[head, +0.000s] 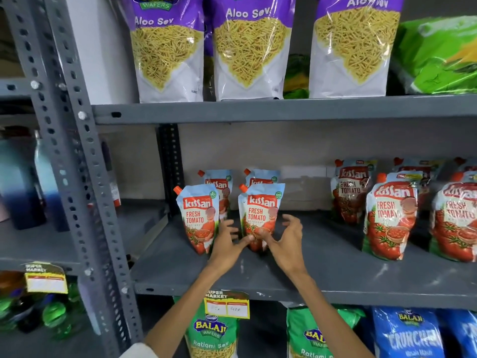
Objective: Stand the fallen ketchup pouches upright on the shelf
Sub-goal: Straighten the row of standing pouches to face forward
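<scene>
On the grey middle shelf (pixel 309 267) stand small Kissan ketchup pouches with red spouts. Two are in front: one on the left (pixel 197 215) and one beside it (pixel 260 210). Two more stand behind them (pixel 219 180) (pixel 262 177). My left hand (pixel 227 241) and my right hand (pixel 286 241) are open, fingers spread, on either side of the base of the front right small pouch. The thumbs touch or nearly touch its lower edge. Larger Kissan pouches (pixel 392 215) stand upright at the right of the shelf.
Aloo Sev bags (pixel 247 47) fill the shelf above and a green bag (pixel 438 55) lies at its right. Balaji snack bags (pixel 214 334) sit below a yellow price tag (pixel 227 304). A perforated grey upright (pixel 77 177) stands at left, bottles (pixel 23 182) beyond it.
</scene>
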{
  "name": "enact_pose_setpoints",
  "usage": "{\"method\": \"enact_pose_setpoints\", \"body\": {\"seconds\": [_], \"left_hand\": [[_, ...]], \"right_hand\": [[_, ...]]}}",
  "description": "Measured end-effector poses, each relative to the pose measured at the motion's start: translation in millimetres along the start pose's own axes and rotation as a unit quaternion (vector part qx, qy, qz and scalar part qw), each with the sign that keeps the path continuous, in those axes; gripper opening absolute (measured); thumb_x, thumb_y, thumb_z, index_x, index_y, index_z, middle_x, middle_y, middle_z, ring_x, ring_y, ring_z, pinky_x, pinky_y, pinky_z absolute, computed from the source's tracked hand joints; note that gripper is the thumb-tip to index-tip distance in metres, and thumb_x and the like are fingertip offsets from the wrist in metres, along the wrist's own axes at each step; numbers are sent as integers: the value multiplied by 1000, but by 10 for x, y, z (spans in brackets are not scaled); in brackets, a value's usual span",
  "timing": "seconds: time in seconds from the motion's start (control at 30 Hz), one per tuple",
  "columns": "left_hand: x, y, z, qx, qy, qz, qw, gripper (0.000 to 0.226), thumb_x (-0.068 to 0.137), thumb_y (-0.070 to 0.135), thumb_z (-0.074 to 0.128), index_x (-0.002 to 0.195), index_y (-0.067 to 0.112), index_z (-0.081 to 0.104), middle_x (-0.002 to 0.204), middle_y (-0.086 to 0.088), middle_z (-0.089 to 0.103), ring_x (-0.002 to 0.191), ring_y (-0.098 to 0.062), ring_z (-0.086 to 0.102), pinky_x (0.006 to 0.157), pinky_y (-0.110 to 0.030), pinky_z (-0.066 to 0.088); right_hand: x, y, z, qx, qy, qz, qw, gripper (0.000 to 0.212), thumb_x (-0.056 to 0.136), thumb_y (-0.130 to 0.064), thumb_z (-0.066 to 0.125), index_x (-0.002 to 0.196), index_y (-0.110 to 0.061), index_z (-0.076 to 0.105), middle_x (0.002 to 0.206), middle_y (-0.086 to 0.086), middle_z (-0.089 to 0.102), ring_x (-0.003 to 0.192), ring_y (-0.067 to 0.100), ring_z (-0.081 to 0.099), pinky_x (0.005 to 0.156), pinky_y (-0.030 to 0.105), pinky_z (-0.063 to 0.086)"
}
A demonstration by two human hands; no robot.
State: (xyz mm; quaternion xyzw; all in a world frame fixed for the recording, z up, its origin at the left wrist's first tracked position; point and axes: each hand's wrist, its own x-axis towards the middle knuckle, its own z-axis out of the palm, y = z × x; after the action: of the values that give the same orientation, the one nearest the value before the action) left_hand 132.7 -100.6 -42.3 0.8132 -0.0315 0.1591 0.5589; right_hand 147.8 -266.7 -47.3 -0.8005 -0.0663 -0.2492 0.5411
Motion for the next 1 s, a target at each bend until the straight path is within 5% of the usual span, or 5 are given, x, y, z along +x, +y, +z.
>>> {"method": "enact_pose_setpoints", "body": {"seconds": [0.13,0.33,0.5,0.7,1.0], "left_hand": [[-200,46,-266,-9,93,40,995,36,83,20,79,108,15,54,93,-1,62,82,-11,61,68,-14,51],[-270,-176,-827,-22,211,30,977,37,81,8,78,107,9,51,94,2,62,80,-13,62,71,-30,55],[9,-483,-1048,-34,97,-39,994,86,80,12,77,147,10,23,135,-10,53,123,-22,55,107,-43,46],[137,-574,-1161,-4,32,-22,999,47,86,12,74,122,13,44,122,-8,68,108,-21,66,90,-35,55],[334,-680,-1128,42,26,6,999,40,85,22,74,112,18,46,116,-2,70,105,-20,67,84,-35,55]], "right_hand": [[-221,-381,81,25,102,-85,991,43,82,-22,72,112,-23,41,113,-4,44,102,11,51,80,22,50],[-359,-690,677,-1,-40,-150,988,25,88,-12,63,107,-19,48,100,-6,53,92,1,53,83,16,46],[-362,-680,1187,-70,-177,-102,977,55,87,-19,62,133,-6,34,128,15,42,122,28,45,106,42,41],[-388,-677,1307,-36,-179,-8,983,42,88,-17,62,119,-13,34,124,9,62,114,22,60,92,30,46],[-338,-697,1371,-144,-127,-3,981,38,86,-18,56,119,-14,38,120,9,66,111,32,62,92,47,50]]}}
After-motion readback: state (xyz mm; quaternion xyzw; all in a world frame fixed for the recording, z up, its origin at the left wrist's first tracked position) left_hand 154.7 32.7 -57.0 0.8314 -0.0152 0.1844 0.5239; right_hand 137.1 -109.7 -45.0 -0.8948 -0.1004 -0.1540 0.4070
